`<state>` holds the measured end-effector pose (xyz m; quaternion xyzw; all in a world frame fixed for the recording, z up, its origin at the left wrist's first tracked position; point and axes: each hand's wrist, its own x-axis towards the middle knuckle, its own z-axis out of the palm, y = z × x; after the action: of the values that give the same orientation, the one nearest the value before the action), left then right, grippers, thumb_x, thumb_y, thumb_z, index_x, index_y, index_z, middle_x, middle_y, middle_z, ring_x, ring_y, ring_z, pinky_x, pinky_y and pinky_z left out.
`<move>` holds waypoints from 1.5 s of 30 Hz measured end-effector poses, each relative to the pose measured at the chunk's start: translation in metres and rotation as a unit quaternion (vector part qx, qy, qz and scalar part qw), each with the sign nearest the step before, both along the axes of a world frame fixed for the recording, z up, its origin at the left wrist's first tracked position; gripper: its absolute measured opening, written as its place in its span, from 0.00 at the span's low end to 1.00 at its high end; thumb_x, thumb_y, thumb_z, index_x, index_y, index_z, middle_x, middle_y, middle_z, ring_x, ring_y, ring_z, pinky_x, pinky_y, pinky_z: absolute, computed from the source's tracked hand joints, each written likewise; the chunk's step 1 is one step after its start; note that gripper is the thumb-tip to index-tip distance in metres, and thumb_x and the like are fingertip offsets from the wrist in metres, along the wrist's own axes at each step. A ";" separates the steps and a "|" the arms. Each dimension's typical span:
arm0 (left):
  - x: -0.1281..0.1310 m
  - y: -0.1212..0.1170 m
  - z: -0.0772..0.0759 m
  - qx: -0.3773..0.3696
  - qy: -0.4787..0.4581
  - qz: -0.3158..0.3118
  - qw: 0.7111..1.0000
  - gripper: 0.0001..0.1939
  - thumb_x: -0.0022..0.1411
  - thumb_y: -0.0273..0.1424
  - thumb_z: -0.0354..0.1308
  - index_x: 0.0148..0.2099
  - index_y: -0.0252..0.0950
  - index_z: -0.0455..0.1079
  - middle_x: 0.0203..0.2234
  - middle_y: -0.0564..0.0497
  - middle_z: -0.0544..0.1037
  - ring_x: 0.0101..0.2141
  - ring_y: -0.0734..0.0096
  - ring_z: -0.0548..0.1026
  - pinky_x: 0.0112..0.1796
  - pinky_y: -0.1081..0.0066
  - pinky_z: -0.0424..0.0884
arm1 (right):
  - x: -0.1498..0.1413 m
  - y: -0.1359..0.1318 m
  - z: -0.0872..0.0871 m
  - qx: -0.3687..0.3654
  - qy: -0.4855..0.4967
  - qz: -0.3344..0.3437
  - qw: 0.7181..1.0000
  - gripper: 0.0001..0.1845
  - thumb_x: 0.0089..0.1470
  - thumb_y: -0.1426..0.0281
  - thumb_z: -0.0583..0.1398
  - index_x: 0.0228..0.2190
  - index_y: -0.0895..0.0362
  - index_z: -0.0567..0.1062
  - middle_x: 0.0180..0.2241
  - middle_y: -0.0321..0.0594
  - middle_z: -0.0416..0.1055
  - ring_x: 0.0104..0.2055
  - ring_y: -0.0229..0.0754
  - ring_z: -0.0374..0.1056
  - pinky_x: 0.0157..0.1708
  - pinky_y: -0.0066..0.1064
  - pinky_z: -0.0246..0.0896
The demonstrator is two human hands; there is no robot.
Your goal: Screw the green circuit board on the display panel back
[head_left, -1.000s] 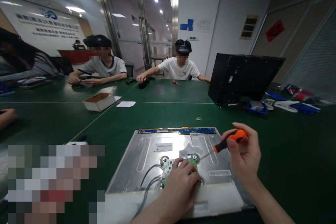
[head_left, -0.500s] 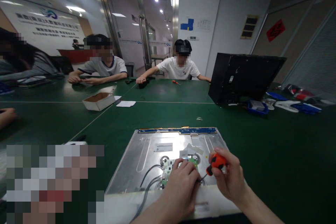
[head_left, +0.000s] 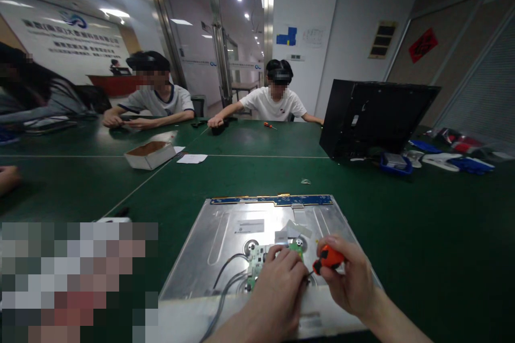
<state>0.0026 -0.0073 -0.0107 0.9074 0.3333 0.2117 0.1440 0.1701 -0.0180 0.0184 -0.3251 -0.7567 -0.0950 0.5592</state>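
Above green tabletop (head_left: 249,177), right fingers (head_left: 341,243) curl round a screwdriver (head_left: 332,257), left fingers (head_left: 286,259) arch over a circuit board (head_left: 256,260), grasp unclear.

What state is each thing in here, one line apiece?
Left hand, over the circuit board
Right hand, closed around the held screwdriver
Held screwdriver, tilted
Circuit board, partly covered
Metal panel, lying flat
White box, open
Black casing, standing
Second screwdriver, lying down
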 end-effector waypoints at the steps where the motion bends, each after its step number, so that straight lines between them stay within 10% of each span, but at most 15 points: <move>1: 0.000 0.000 -0.001 -0.003 0.000 -0.001 1.000 0.09 0.55 0.24 0.54 0.40 0.37 0.67 0.37 0.47 0.73 0.41 0.59 0.69 0.49 0.56 0.58 | 0.000 0.000 0.000 0.003 -0.001 -0.002 1.000 0.21 0.63 0.65 0.51 0.57 0.51 0.58 0.30 0.39 0.72 0.26 0.41 0.71 0.25 0.31 0.69; 40: 0.003 0.000 -0.005 0.049 0.022 0.019 0.998 0.04 0.63 0.25 0.58 0.42 0.36 0.69 0.40 0.49 0.75 0.43 0.61 0.71 0.52 0.57 0.59 | -0.005 0.004 0.022 0.035 -0.046 0.022 0.998 0.13 0.64 0.66 0.53 0.49 0.55 0.62 0.23 0.34 0.71 0.23 0.38 0.70 0.21 0.26 0.66; 45: 0.002 0.001 -0.006 0.047 0.009 0.010 0.999 0.04 0.63 0.25 0.55 0.41 0.36 0.69 0.39 0.49 0.75 0.42 0.60 0.70 0.52 0.55 0.58 | -0.002 0.001 0.025 0.023 -0.049 0.029 0.998 0.15 0.62 0.69 0.53 0.51 0.59 0.63 0.32 0.43 0.76 0.34 0.42 0.74 0.29 0.30 0.71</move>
<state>0.0044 -0.0065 -0.0169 0.9118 0.3333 0.2201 0.0957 0.1677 -0.0169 0.0431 -0.2851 -0.7900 -0.1121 0.5311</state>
